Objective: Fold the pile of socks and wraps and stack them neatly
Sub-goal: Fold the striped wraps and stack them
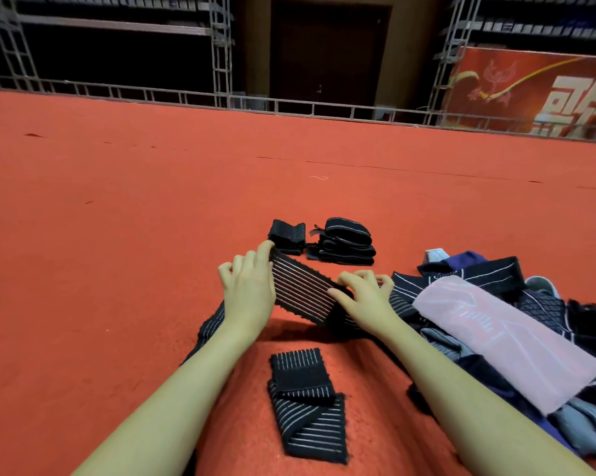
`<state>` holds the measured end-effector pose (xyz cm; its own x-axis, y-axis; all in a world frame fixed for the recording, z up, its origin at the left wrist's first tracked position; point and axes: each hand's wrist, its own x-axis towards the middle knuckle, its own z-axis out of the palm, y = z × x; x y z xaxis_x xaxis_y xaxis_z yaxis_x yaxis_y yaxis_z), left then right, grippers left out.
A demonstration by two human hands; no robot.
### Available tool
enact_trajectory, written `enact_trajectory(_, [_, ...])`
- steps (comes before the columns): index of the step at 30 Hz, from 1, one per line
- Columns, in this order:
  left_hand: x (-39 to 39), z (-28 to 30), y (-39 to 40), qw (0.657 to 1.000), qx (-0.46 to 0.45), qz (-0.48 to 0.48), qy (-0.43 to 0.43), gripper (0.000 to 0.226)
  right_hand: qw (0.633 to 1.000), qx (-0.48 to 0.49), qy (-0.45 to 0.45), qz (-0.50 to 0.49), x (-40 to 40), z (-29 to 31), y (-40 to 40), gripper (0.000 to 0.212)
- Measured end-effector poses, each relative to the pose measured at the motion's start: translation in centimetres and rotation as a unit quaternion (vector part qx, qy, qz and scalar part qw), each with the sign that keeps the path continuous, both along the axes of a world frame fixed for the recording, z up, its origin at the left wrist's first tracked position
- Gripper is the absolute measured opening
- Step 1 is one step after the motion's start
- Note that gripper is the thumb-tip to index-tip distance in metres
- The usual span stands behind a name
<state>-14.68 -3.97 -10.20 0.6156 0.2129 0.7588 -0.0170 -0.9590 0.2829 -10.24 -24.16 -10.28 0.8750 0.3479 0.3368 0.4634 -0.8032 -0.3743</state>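
A black wrap with thin white stripes [303,290] is stretched just above the red carpet between my hands. My left hand [248,286] pinches its far left end, and my right hand [365,295] grips its right end. The wrap's loose tail runs down under my left forearm. A second striped wrap [307,403] lies partly folded on the carpet between my forearms. Beyond my hands sit a small folded wrap [288,233] and a stack of folded black pieces [344,242]. The unsorted pile [495,324], topped by a pink sock, lies at my right.
Red carpet [118,235] spreads wide to the left and ahead. Metal truss railing [221,97] runs along the carpet's far edge, with a dark door behind it and a red banner [530,91] at the right.
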Motion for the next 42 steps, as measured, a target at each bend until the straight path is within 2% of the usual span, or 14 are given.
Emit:
enact_trajectory(2, [-0.2,0.0,0.6,1.000,0.025,0.014,0.003,0.034,0.999,0.035,-0.006,-0.008,-0.1,0.6,1.4,0.013])
enact_trajectory(5, [-0.3,0.0,1.9,0.998,0.046,0.035,0.011,0.027,0.998,0.054,0.008,-0.008,0.0,0.9,4.0,0.020])
enact_trajectory(10, [-0.5,-2.5,4.5,0.996,0.030,0.058,0.060,0.031,0.998,-0.040,0.050,-0.004,0.2,-2.0,6.2,0.037])
enact_trajectory(15, [-0.5,-4.9,5.5,0.994,0.002,0.062,0.090,0.032,0.994,-0.050,-0.034,-0.085,0.6,-3.9,3.7,0.056])
enact_trajectory(18, [-0.2,-5.1,4.4,0.995,-0.024,0.023,0.089,0.045,0.979,-0.038,-0.095,-0.174,1.3,-4.7,0.6,0.046])
enact_trajectory(21, [0.5,-4.7,2.6,0.996,-0.046,-0.016,0.071,0.049,0.960,-0.115,-0.119,-0.226,1.9,-4.7,-2.6,0.018])
enact_trajectory(23, [0.9,-4.3,1.3,0.996,-0.053,-0.041,0.064,0.048,0.945,-0.164,-0.136,-0.249,2.2,-4.4,-4.1,0.010])
enact_trajectory(26, [1.4,-3.7,-0.9,0.991,-0.078,-0.080,0.070,0.045,0.930,-0.224,-0.138,-0.257,2.8,-4.0,-5.4,0.017])
enact_trajectory(28, [1.7,-3.5,-2.3,0.986,-0.089,-0.111,0.083,0.049,0.925,-0.285,-0.066,-0.244,2.8,-4.2,-5.6,0.026])
enact_trajectory(30, [2.0,-3.1,-3.7,0.981,-0.090,-0.146,0.095,0.050,0.918,-0.320,-0.034,-0.230,2.8,-4.6,-5.9,0.038])
enact_trajectory(32, [2.4,-2.8,-5.0,0.973,-0.095,-0.172,0.119,0.049,0.924,-0.307,-0.041,-0.223,2.7,-4.4,-6.1,0.043])
enact_trajectory(36, [3.3,-2.4,-7.5,0.959,-0.107,-0.209,0.160,0.051,0.946,-0.214,-0.009,-0.245,2.7,-3.2,-6.5,0.053])
enact_trajectory(38, [3.9,-2.4,-8.8,0.953,-0.110,-0.219,0.177,0.050,0.956,-0.184,-0.017,-0.228,2.6,-3.2,-6.8,0.046])
enact_trajectory(42, [5.0,-2.6,-11.1,0.949,-0.136,-0.226,0.175,0.049,0.976,-0.057,-0.056,-0.205,2.3,-3.2,-7.1,0.026])
